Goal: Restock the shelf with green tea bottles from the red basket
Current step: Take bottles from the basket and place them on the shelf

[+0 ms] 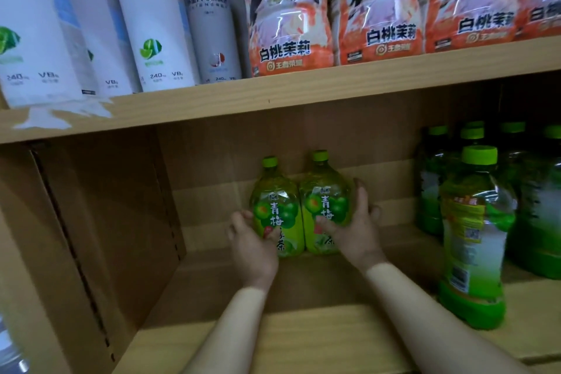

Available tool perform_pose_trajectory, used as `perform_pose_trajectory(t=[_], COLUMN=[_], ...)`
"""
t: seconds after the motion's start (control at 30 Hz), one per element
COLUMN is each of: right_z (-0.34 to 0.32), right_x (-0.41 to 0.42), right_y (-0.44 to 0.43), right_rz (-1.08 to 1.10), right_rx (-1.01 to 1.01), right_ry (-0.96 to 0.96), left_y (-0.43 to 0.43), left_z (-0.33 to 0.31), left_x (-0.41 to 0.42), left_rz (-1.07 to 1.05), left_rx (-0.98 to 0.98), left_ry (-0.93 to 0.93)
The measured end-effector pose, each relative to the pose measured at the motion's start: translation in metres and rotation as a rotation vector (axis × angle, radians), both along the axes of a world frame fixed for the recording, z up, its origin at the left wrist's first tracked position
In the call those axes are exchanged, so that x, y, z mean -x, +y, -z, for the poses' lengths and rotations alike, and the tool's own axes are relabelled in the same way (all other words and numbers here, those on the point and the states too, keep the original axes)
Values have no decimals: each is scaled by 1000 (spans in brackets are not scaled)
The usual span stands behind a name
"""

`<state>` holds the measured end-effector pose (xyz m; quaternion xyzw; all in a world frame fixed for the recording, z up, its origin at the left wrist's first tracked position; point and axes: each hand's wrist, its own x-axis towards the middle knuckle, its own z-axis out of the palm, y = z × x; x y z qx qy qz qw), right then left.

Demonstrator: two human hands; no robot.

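The left hand (pixel 252 241) curls round the left bottle (pixel 277 212) and the right hand (pixel 356 229) round the right bottle (pixel 326 200). The two bottles stand touching between the hands on the shelf (pixel 303 337). Full, they probably feel heavy and slick, so grip the labelled waist.

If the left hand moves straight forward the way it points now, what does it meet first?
Probably the shelf's back panel: the left hand grips the left green tea bottle, and nothing else shows behind it; depth is unclear.

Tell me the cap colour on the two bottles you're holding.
Lime green caps on both the left bottle and right bottle; head view shows it best.
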<state>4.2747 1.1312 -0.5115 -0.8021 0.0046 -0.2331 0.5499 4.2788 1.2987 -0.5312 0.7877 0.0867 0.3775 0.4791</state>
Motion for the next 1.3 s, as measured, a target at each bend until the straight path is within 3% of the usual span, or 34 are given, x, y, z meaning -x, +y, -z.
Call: perform_pose_trajectory(t=[0.1, 0.33, 0.5, 0.6, 0.77, 0.87, 1.0, 1.13, 1.3], right_z=[5, 7, 7, 3, -12, -28, -46, -59, -54], right_x=[1, 4, 2, 4, 30, 65, 129, 207, 300], right_y=[-8, -7, -7, -8, -15, -27, -61, -109, -189], right_rz=[-29, -112, -87, -145, -212, -205, -207, -196, 28], right_rx=[-87, 2, 36, 35, 182, 278, 419, 479, 511], right_ry=[-55, -28, -59, -23, 107, 37, -94, -136, -54], left_y=[1, -13, -18, -17, -14, -23, -60, -117, -203], left_z=[-1, -6, -9, -14, -26, -43, -56, -64, -65], left_x=[3, 18, 13, 10, 15, 35, 91, 157, 212], left_rz=[33, 131, -18, -61, 41, 45, 317, 646, 979], left_rx=[-77, -151, -384, -405, -409, -397, -228, -208, -265], left_ry=[-21, 46, 200, 241, 279, 210, -89, -285, -274])
